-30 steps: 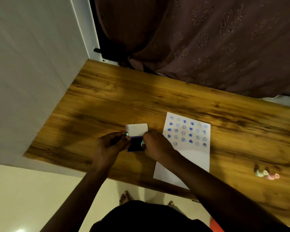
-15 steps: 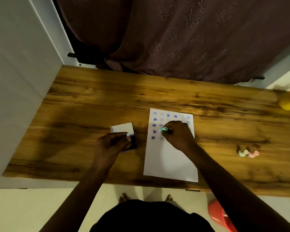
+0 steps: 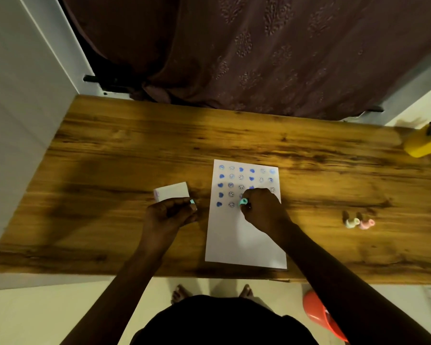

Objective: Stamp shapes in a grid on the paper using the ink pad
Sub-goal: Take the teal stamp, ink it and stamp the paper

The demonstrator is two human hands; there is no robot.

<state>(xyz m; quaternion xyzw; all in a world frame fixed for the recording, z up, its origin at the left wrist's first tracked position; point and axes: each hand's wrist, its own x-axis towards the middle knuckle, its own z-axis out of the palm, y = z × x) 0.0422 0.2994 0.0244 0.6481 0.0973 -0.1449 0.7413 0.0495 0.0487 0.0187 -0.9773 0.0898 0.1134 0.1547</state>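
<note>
A white sheet of paper lies on the wooden table, its upper half covered with a grid of blue stamped hearts and faces. My right hand holds a small teal stamp pressed down on the paper in the lowest row of the grid. My left hand rests closed over the ink pad, which it mostly hides; a bit of teal shows at its fingertips. The pad's white lid stands open just beyond that hand.
Two more small stamps, a pale one and a pink one, stand on the table to the right. A yellow holder sits at the far right edge. A dark curtain hangs behind the table. An orange object lies on the floor.
My right hand left the ink pad with the stamp, moved right onto the paper and now presses lower in the grid. My left hand stayed on the pad. The camera view shifted.
</note>
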